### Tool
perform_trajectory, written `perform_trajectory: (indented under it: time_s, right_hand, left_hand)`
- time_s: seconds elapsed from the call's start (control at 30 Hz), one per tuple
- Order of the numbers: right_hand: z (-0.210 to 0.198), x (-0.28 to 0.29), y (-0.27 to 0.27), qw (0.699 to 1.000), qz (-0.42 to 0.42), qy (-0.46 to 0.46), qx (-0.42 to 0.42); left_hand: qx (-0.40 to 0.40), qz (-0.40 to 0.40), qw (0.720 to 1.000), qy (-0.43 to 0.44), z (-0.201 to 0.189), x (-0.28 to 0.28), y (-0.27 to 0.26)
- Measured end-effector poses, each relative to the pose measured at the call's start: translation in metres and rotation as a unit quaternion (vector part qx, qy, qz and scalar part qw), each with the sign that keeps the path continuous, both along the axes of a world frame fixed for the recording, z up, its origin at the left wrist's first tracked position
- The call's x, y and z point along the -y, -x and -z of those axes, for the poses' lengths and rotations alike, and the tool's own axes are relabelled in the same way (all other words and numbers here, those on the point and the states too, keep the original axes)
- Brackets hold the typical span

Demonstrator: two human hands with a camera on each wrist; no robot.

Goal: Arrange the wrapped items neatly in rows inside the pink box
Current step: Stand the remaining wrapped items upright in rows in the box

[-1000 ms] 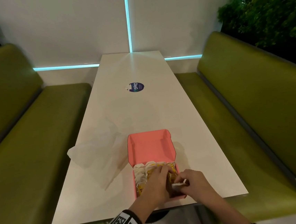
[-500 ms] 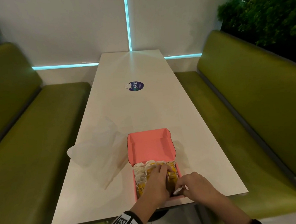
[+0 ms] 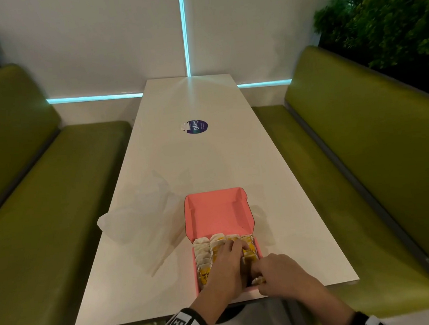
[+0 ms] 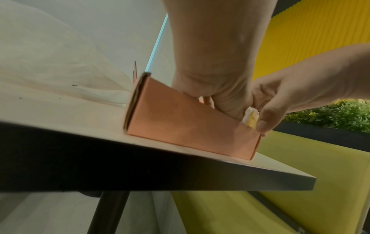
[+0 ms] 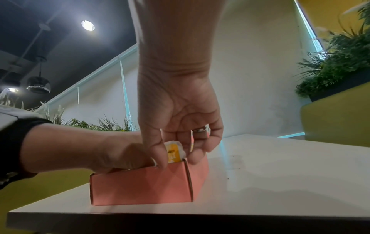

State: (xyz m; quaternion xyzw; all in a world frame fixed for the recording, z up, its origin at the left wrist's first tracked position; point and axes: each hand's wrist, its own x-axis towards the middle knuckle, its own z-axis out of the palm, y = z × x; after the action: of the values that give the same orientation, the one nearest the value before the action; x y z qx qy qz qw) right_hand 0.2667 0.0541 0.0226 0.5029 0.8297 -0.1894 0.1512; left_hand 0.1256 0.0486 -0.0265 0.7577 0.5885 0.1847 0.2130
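Wrapped items (image 3: 204,257) fill the pink box (image 3: 218,214); left hand (image 3: 226,268) presses flat, right hand (image 3: 279,274) pinches one packet (image 5: 174,152).

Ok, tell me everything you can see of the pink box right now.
The pink box is a cardboard mailer, matte pink inside and out, sitting flat near the table's near edge. Its hinged lid stands open, leaning away. Yellow-and-white wrapped items stand packed in rows inside. The left hand rests on them; the right hand pinches one packet at the near right corner.
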Motion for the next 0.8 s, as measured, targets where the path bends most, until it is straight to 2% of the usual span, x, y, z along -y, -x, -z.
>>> perform_trajectory:
  time_s: [0.17, 0.33, 0.6, 0.8]
  right_hand:
    - [-0.001, 0.002, 0.003, 0.999, -0.006, -0.022, 0.028]
    - [-0.002, 0.006, 0.004, 1.0, 0.007, -0.015, 0.014]
    - [-0.008, 0.006, 0.003, 1.0, 0.012, -0.013, 0.016]
    - [-0.002, 0.007, 0.006, 0.993, 0.061, -0.099, -0.015]
  left_hand:
    - [-0.005, -0.01, 1.0, -0.007, 0.002, 0.0, 0.0]
    - [0.006, -0.018, 1.0, -0.023, 0.001, 0.0, -0.001]
    - [0.021, -0.004, 1.0, 0.006, 0.001, -0.002, 0.0]
    - [0.148, -0.013, 0.989, 0.027, -0.004, 0.0, 0.012]
